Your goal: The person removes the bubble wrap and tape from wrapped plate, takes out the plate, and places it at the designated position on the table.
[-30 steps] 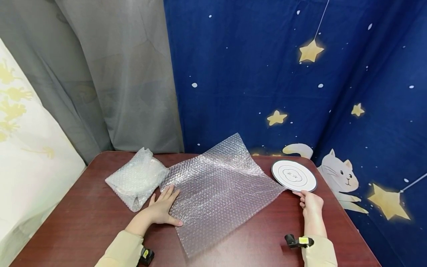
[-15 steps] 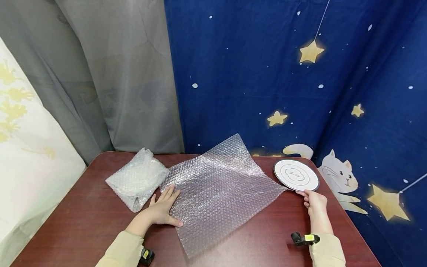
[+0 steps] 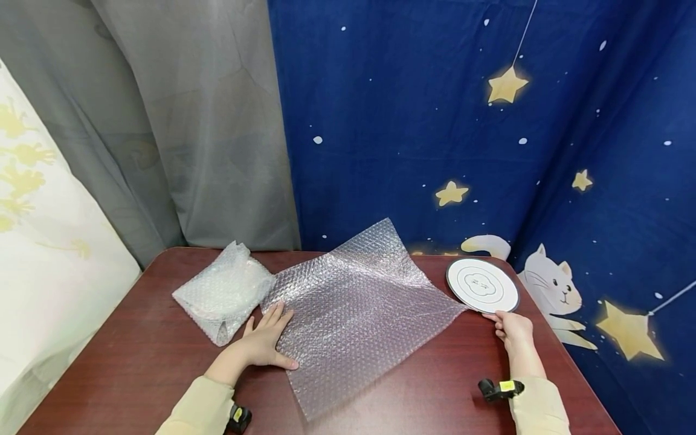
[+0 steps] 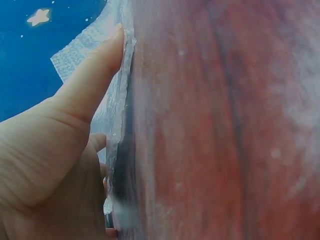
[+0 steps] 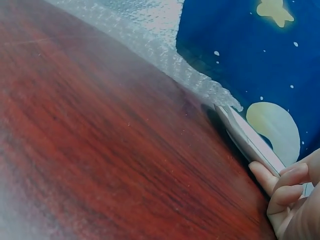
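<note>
Across a red-brown worktop (image 3: 424, 386): a person's two hands attend a spread sheet of bubble wrap (image 3: 353, 308) and a round plate (image 3: 483, 285), followed from my distant station by three cameras.
Plate: white, dark-rimmed, with a line drawing at its centre, it sits at the far right; I cannot tell whether its near rim is raised.
Right hand (image 3: 513, 329): fingers curled, pinching the plate's near rim, though I cannot make out the thumb's exact place.
Left hand (image 3: 263, 341): spread wide, fingers straight, pressing on the sheet's left edge and gripping nothing.
Bearing: the plate lies ahead and slightly left of the right hand, the nearer one; the sheet separates it from the left. Being round, it shows me no long axis, but the sheet's right corner points straight to its rim.
Wrapped bundle (image 3: 225, 293): bubble-wrapped, beyond the left hand, its contents indistinct.
Backdrop: a blue star-print curtain (image 3: 380, 121) beside a grey curtain (image 3: 217, 121).
</note>
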{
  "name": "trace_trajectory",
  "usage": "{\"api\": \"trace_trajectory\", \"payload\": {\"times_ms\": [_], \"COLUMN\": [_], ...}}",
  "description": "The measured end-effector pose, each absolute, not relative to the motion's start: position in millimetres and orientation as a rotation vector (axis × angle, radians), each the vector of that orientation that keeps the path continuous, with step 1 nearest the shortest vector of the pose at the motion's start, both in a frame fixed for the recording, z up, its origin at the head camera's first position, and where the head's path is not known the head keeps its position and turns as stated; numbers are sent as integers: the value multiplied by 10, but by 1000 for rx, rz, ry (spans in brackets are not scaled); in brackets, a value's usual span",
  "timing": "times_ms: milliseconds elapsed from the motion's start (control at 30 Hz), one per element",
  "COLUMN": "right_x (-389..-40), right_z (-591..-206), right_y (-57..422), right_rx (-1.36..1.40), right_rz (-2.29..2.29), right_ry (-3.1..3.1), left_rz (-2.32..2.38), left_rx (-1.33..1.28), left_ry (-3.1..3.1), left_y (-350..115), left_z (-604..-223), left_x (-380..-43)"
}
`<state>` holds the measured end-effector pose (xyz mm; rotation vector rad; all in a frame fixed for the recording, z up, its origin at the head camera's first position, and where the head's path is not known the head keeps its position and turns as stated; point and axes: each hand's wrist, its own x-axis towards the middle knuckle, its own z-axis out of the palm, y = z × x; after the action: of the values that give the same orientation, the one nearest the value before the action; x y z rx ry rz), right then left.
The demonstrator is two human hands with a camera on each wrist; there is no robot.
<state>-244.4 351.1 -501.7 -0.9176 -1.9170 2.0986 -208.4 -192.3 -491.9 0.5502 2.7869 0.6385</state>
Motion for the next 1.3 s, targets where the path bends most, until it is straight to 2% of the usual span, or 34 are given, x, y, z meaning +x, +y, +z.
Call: {"api": "trace_trajectory", "payload": {"times_ms": [567, 1300], "right_x": [-2425, -2214], "right_z": [-5043, -4963], "right_y": [3488, 3282], "right_rx": [-808, -681], "right_rz": [2138, 2018], "right_ry": [-2022, -2157], "left_rz": [631, 671], "left_rx": [532, 536], "left_ry": [2794, 2795], "left_y": [-1902, -1856], "left_z": [-4907, -4869], "left_x": [-2072, -2115]}}
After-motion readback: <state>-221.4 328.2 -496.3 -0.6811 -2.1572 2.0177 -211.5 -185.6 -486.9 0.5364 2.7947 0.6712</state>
